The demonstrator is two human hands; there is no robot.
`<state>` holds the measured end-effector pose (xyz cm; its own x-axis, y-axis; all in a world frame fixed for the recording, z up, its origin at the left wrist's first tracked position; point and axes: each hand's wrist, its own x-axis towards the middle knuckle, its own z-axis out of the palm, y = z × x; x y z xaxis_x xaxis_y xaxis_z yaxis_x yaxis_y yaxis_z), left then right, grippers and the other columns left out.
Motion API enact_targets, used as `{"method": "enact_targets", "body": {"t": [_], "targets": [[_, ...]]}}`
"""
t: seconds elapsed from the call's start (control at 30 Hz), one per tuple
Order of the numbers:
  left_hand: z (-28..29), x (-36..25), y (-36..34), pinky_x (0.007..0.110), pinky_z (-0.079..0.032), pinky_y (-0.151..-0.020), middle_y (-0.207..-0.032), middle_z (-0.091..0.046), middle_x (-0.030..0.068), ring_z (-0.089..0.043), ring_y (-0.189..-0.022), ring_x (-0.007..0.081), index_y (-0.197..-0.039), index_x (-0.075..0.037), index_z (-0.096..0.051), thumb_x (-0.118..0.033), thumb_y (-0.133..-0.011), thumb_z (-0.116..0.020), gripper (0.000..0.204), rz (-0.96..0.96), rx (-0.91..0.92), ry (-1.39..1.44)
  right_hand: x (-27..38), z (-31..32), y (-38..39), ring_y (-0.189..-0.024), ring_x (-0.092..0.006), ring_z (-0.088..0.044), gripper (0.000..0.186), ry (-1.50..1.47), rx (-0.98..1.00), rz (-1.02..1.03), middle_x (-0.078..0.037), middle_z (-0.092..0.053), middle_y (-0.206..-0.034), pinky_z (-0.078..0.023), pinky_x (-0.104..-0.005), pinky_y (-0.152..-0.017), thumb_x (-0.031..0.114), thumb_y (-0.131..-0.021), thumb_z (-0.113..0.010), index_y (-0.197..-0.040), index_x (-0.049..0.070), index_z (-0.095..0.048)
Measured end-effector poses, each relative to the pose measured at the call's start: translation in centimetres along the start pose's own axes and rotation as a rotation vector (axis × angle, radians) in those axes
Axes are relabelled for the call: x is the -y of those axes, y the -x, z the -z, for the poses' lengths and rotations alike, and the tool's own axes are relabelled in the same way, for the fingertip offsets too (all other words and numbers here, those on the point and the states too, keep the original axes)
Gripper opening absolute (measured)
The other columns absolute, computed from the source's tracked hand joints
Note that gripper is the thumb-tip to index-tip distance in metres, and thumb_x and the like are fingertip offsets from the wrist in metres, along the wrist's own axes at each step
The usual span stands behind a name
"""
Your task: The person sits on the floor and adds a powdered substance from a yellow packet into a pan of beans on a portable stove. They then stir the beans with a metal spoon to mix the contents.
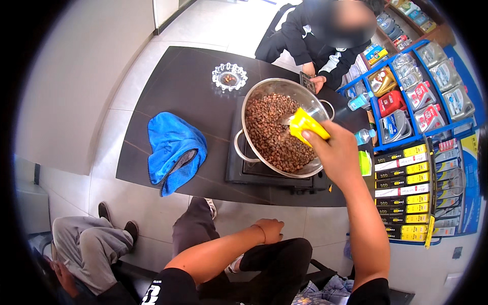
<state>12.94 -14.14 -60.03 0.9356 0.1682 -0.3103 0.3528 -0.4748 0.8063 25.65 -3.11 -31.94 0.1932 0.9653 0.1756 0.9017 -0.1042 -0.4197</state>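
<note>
My right hand grips a bright yellow handle over a wide steel pan. A shiny metal end of this tool touches the beans; its full shape is hidden among them. The pan has two loop handles and holds many brown beans that look like coffee beans. Beneath it sits a black portable stove, partly covered by the pan. My left hand is loosely curled above my legs, away from the table, with nothing visible in it.
The dark table bears a crumpled blue cloth at left and a glass ashtray behind. Across from me, a seated person holds a phone. Bottles stand right, near blue shelving. Another person's legs are at lower left.
</note>
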Motion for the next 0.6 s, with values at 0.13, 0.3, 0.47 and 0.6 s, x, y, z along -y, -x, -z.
{"method": "enact_targets", "body": {"t": [0.13, 0.3, 0.47, 0.6], "targets": [[0.1, 0.0, -0.3, 0.052, -0.052, -0.087, -0.107, -0.066, 0.022, -0.065, -0.1, 0.0422, -0.113, -0.003, -0.062, -0.035, -0.09, -0.062, 0.039, -0.039, -0.065, -0.002, 0.1, -1.7, -4.8, -0.074, -0.0375, -0.064, 0.03, -0.05, -0.155, 0.123, -0.02, -0.065, -0.079, -0.048, -0.0411, -0.068, 0.028, -0.09, -0.071, -0.099, -0.001, -0.07], [0.5, -0.7, -0.2, 0.051, -0.053, -0.087, -0.108, -0.066, 0.0218, -0.066, -0.1, 0.0415, -0.113, -0.003, -0.061, -0.035, -0.09, -0.063, 0.04, -0.046, -0.059, -0.025, -0.7, 0.4, -5.9, -0.072, -0.0337, -0.066, 0.03, -0.079, -0.216, 0.001, -0.019, -0.067, -0.079, -0.049, -0.0398, -0.068, 0.026, -0.09, -0.07, -0.105, 0.0, -0.071], [0.3, -0.4, 0.3, 0.052, -0.053, -0.087, -0.111, -0.065, 0.0221, -0.065, -0.1, 0.0415, -0.117, -0.004, -0.06, -0.035, -0.089, -0.063, 0.042, -0.042, -0.056, -0.017, 0.2, 0.7, -1.2, -0.063, -0.0166, -0.059, 0.028, -0.131, -0.084, -0.176, -0.016, -0.063, -0.072, -0.046, -0.0337, -0.061, 0.023, -0.09, -0.074, -0.1, -0.003, -0.069], [0.6, -0.3, 0.6, 0.052, -0.052, -0.087, -0.112, -0.064, 0.0226, -0.065, -0.101, 0.0418, -0.118, -0.004, -0.059, -0.036, -0.09, -0.062, 0.042, -0.046, -0.034, -0.035, 0.8, -1.5, -1.4, -0.066, -0.032, -0.064, 0.031, -0.171, -0.019, -0.062, -0.021, -0.065, -0.075, -0.048, -0.0388, -0.064, 0.027, -0.09, -0.071, -0.097, -0.003, -0.068]]}}
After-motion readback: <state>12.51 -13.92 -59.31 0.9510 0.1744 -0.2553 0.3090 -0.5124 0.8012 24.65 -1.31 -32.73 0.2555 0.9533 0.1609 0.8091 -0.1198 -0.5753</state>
